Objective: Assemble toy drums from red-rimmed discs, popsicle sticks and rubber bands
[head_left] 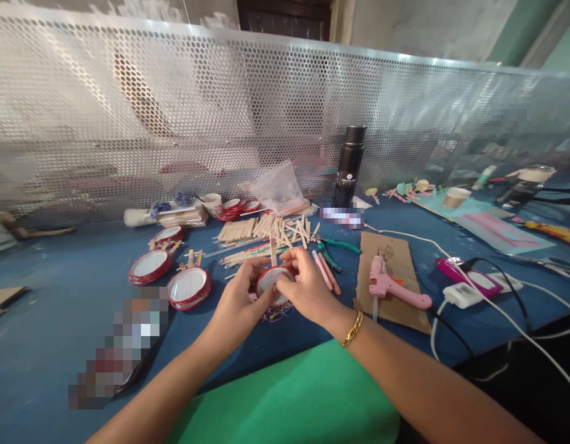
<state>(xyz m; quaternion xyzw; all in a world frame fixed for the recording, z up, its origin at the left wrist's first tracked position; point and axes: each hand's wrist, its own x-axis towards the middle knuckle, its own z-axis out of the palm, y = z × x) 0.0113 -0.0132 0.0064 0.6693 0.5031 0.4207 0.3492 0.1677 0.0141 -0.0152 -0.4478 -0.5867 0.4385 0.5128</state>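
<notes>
Between my hands is a small round drum-like piece (268, 281) with a white face and red rim, and a wooden craft stick (273, 248) stands up from its far edge. My left hand (248, 290) grips its left side, thumb on the white face. Around the right side curl the fingers of my right hand (307, 287), its thumb also pressing the face. Under the piece lie thin coloured strings (276, 313). Similar red-rimmed discs with sticks (189, 288) rest in stacks to the left. Just beyond my hands are loose craft sticks (285, 229).
A pink glue gun (395, 290) lies on cardboard (416, 314) at the right, near teal-handled pliers (340, 245). Further right, white cables meet a magenta power strip (479, 280). A black bottle (349, 166) stands before the perforated metal screen (196, 117). Green material (294, 394) covers the near edge.
</notes>
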